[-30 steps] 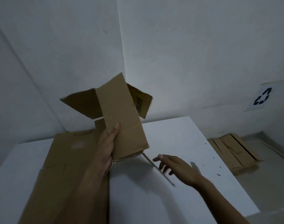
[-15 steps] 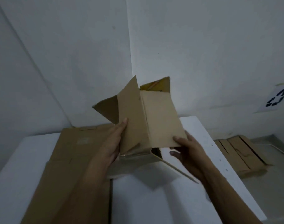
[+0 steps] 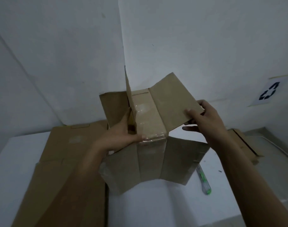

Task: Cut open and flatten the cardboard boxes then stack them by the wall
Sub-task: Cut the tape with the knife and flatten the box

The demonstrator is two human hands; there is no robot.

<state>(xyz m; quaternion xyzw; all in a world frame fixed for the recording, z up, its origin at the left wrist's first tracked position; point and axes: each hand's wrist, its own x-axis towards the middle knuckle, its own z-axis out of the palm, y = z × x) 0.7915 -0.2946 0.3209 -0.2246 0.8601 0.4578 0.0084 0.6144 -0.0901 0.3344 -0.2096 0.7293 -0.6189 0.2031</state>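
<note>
Underneath all, a white table (image 3: pixel 156 208) pushed into the corner of the room; across its left half, flattened cardboard (image 3: pixel 61 169) lying flat, probably parked there until carried off; in the air above the table's middle, between both hands, the cardboard box (image 3: pixel 149 159), half undone, flaps splayed upward and panels drooping toward the tabletop, raised likely to let the sides swing free; on the floor at right, against the wall, a pile of flattened boxes (image 3: pixel 245 145), evidently the stack's place; gripped at the taped centre fold by the left hand (image 3: pixel 118 136), thumb pressed across the tape, fingers tucked behind an upright flap, seemingly as the anchor; pinched at the outer edge of the right flap by the right hand (image 3: pixel 204 117), thumb on top and fingers beneath, apparently to bend that flap outward and down; on the table just right of the hanging panels, a green-handled cutter (image 3: pixel 204 181), set down within reach, neither hand on it; on the right wall, a small recycling sign (image 3: pixel 269 93); flattening underway, stacking of this box not yet done.
</note>
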